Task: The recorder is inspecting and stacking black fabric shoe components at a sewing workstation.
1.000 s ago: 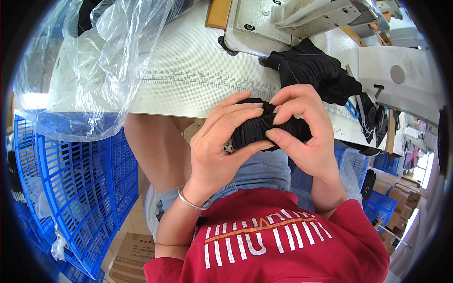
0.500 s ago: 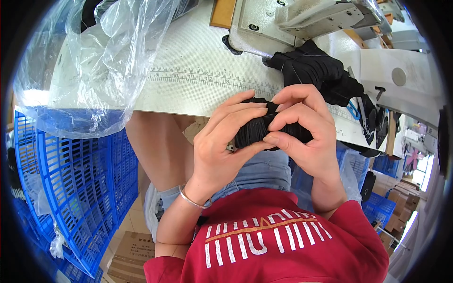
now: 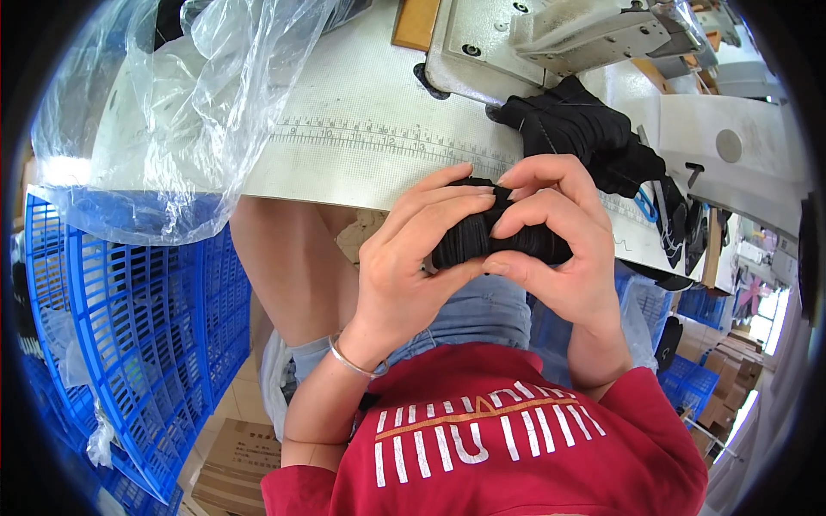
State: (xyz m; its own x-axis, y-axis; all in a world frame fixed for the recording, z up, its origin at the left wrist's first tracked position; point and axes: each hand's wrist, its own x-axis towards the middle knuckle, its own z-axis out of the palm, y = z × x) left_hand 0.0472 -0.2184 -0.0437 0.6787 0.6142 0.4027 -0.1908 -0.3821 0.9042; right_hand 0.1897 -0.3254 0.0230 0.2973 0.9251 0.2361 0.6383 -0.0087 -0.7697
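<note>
Between both hands is a bundle of black ribbed fabric [image 3: 463,241], gathered into tight folds and held just off the table's front edge. My left hand [image 3: 409,232] curls around its left end, fingers over the top and thumb below. From the right, my right hand [image 3: 564,236] pinches it with bent fingers and thumb near its middle. The fingers hide part of the bundle. Just beyond my right hand, more black fabric [image 3: 581,129] lies heaped against the sewing machine [image 3: 482,52].
A clear plastic bag [image 3: 198,112] drapes over the left of the white table [image 3: 344,163], which has a printed ruler scale. Blue plastic crates [image 3: 146,335] stand at the left, by a cardboard box [image 3: 232,464]. Blue-handled snips [image 3: 645,206] lie at the table's right.
Both hands keep their hold on the black bundle, with only small finger shifts. The view has moved slightly.
</note>
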